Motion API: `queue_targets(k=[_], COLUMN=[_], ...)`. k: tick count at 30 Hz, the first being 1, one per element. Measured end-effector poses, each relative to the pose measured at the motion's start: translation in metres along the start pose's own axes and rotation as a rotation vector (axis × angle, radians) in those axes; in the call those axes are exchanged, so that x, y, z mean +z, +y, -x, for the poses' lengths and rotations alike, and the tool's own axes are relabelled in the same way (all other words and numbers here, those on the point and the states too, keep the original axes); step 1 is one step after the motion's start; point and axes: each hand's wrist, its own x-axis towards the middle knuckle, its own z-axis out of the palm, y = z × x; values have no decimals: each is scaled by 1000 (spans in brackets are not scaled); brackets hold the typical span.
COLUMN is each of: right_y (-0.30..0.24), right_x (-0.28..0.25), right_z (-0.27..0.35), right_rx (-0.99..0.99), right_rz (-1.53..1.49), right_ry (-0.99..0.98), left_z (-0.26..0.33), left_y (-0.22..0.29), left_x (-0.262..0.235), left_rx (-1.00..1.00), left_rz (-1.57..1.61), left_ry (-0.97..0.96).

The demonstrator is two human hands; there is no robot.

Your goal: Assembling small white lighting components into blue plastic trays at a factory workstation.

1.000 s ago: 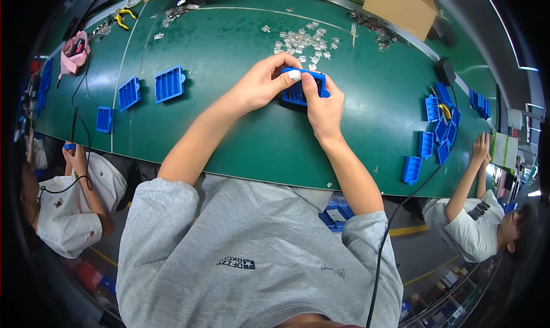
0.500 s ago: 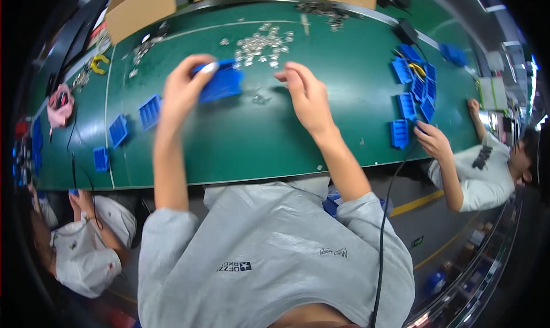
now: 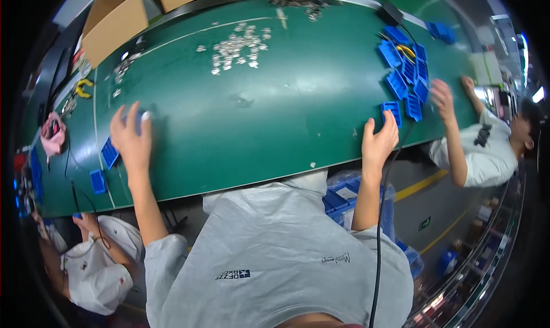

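My left hand (image 3: 130, 139) is over the left part of the green table, fingers spread. A blue slotted plastic tray (image 3: 138, 120) shows behind those fingers, mostly hidden; the hand does not look closed round it. My right hand (image 3: 379, 144) is near the table's front edge on the right, thumb and fingers apart. Its fingertips are at the near side of another blue slotted tray (image 3: 392, 110); whether they touch it I cannot tell. Two more blue trays lie left of my left hand: a tilted tray (image 3: 110, 153) and a smaller-looking tray (image 3: 98, 182).
A pile of small shiny metal parts (image 3: 238, 46) lies mid-table toward the back. More blue trays (image 3: 408, 73) cluster at right, with yellow-handled pliers (image 3: 407, 53). A co-worker's hand (image 3: 442, 98) is beside them. Cardboard boxes (image 3: 117, 27) line the back. A black cable (image 3: 379, 253) hangs near my right arm.
My left hand has moved left with the blue tray and its fingers have opened. My right hand has swung from mid-table to the trays at right. The co-worker's hand has lifted away from the trays.
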Motion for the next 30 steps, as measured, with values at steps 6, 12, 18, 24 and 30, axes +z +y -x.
queue_targets(k=[6,12,18,24,30], right_y=[-53,-125,-148,-182,-200], right_x=[-3,3,19,33,67], right_z=[2,8,-13,-28,-51], right_rx=[-336,-598,-620,-534,-518], right_rz=[-234,-709,-489,-473,-880], right_ry=[-177,-378,-450,-980,-1111], left_z=[10,5,-27,-64,-46], left_y=[-17,-18,70,147,151], left_x=[-5,-14,-7,15,44], left_rx=[-76,-63,217,310,-24], left_rz=[-164,-271,260,638,1038], left_ry=[-57,8,-30,30,-210])
